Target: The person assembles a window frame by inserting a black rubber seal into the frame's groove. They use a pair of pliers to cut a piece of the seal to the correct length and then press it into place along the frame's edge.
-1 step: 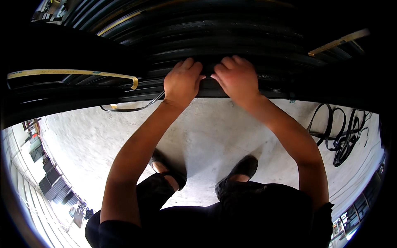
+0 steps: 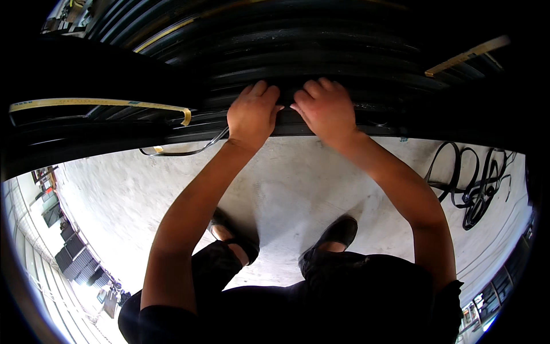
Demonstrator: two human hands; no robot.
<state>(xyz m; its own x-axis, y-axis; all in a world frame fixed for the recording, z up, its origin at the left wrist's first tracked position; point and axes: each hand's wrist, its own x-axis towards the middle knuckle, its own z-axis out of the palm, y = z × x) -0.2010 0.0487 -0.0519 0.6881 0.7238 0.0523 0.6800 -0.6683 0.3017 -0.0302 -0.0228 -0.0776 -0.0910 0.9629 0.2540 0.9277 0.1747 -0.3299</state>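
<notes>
Hands side by side at waist height, on stack of black rubber belts ahead. Left hand and right hand both curl fingers over top belt edge, gripping it, thumbs nearly touching. Judgement: keep grip even, pull level so ribbed loop slides free. Rubber matte, ridged, long curved bands. Yellow tape strip left. Loose belts lie on grey concrete floor right.

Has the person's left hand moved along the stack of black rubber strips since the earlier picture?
No. The left hand sits at the same distance from the yellow tape end.
</notes>
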